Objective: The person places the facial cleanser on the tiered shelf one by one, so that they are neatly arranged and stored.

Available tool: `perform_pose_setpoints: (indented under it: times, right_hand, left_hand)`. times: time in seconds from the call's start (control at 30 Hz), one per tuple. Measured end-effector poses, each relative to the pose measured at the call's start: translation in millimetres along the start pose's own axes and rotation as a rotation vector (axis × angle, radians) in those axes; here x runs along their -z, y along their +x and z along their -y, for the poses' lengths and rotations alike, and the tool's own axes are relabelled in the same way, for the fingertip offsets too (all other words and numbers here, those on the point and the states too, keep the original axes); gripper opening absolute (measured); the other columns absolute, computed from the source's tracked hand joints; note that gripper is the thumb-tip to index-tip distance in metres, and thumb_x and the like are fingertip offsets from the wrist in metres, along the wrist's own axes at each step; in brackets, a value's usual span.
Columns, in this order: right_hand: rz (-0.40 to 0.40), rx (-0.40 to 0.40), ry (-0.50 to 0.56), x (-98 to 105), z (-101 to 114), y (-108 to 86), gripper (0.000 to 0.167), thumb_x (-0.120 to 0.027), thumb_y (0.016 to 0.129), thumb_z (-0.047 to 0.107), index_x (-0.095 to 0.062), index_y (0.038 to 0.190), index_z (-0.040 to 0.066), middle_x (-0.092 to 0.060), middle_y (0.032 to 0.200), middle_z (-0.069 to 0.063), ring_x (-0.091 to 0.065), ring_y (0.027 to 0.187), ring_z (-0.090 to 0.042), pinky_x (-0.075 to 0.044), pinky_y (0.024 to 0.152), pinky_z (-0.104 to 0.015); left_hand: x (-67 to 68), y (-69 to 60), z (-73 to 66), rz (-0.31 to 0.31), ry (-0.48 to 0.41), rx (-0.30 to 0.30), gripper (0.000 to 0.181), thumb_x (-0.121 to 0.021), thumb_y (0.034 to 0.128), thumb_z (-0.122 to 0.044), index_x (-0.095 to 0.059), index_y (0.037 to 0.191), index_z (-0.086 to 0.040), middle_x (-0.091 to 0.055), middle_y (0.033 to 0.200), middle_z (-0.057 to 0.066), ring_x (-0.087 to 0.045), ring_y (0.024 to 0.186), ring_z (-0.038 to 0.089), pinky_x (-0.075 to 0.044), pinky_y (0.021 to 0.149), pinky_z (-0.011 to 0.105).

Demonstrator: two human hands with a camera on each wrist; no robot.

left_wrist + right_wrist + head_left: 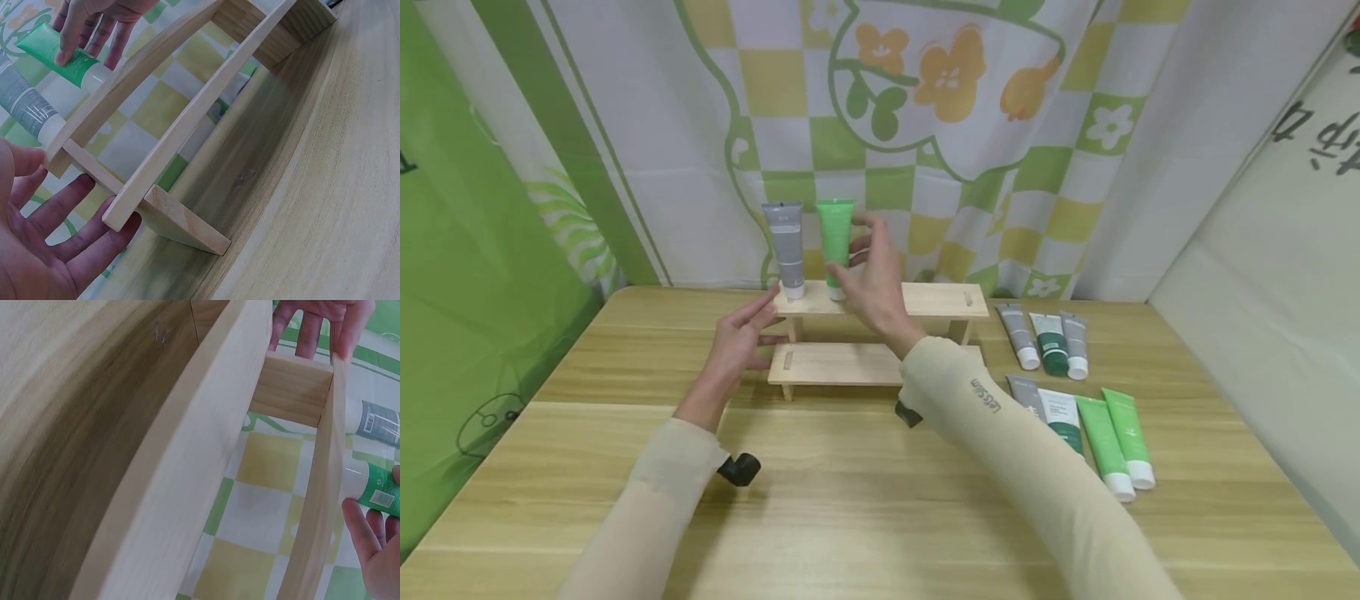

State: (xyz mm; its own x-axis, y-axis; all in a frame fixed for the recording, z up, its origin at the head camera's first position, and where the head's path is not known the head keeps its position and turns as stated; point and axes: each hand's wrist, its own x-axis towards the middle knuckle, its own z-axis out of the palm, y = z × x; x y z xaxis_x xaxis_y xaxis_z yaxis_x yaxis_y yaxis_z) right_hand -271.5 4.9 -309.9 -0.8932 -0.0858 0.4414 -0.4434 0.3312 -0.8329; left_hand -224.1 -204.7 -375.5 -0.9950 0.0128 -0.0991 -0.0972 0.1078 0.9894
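Before a checked curtain [891, 185], our right hand [876, 283] pinches the green tube [835, 237] at eleven o'clock on the wooden stand [846, 364]; our left hand [737, 340], fingers extended, touches its nine-o'clock end; we seem mid-placement, needing gentle release next.

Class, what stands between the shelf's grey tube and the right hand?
The green tube, pinched by the right hand, as the head view shows.

Green tube [836, 233], white cap [837, 293] down, held upright by the right hand [876, 279] at the upper shelf [936, 298] of a pale two-tier wooden rack [842, 364], whose left end the left hand [737, 337] touches
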Motion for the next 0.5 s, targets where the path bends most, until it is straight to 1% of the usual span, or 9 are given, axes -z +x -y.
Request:
perform_pose_setpoints:
  times: [0.23,0.5]
  right_hand:
    - [-0.01,-0.009,-0.011,-5.9,0.7,-0.9,0.071,-0.078,0.086,0.001,-0.038,0.143,0.014,-0.059,0.111,-0.013,-0.062,0.099,-0.026,-0.056,0.083,-0.033]
    - [-0.023,-0.011,-0.046,-10.4,0.8,-2.6,0.069,-0.079,0.087,0.005,-0.038,0.142,0.015,-0.059,0.108,-0.009,-0.062,0.098,-0.021,-0.055,0.083,-0.03]
  left_hand:
    - [-0.1,-0.9,0.3,0.014,0.006,-0.013,0.046,-0.045,0.1069,-0.044,-0.039,0.152,-0.042,-0.043,0.154,0.016,-0.057,0.124,0.039,-0.048,0.096,0.063]
    - [0.6,-1.1,0.5,0.015,0.007,-0.023,0.047,-0.045,0.1069,-0.045,-0.038,0.153,-0.042,-0.043,0.154,0.017,-0.057,0.125,0.04,-0.049,0.094,0.063]
